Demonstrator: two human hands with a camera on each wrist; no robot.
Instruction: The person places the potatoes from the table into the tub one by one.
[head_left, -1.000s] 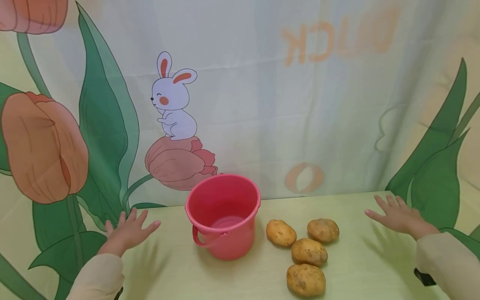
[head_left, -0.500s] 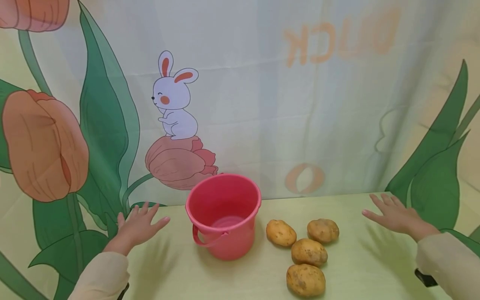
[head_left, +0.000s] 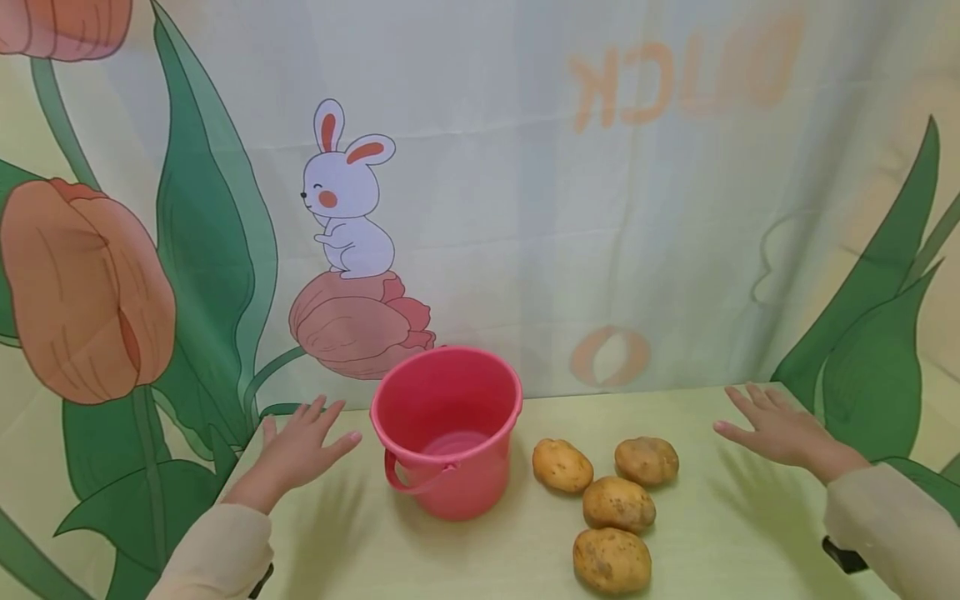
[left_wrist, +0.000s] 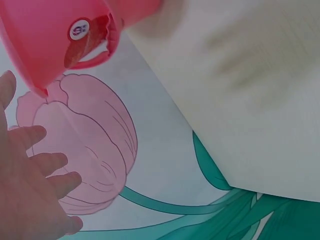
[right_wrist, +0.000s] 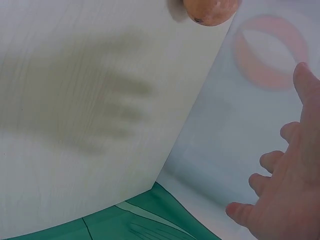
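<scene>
The fingers (head_left: 318,414) of the left hand (head_left: 296,454) are spread and straight, holding nothing; the hand hovers palm-down over the left part of the pale green surface (head_left: 750,533), just beside the pink bucket (head_left: 446,429) without touching it. The fingers (head_left: 742,404) of the right hand (head_left: 780,433) are likewise stretched out and empty, held above the right part of the surface, well apart from the bucket.

The bucket stands upright near the middle of the surface, its handle (head_left: 408,479) hanging down the front wall. In the left wrist view the bucket's side carries a small round sticker (left_wrist: 79,29). To the right of the bucket lie four potatoes in a loose cluster — one (head_left: 562,466) nearest the bucket, one (head_left: 647,461) farther right, one (head_left: 618,504) in front of those two and one (head_left: 612,560) nearest the person. The right hand is nearer to the cluster than to the bucket, yet clear of it; the right wrist view catches only the edge of one potato at the top.

Behind the surface hangs a printed cloth backdrop (head_left: 525,208) — a white rabbit (head_left: 348,204) sits on a pink tulip (head_left: 360,325), with large orange tulips and green leaves at the sides. Both arms wear cream sleeves (head_left: 217,554).
</scene>
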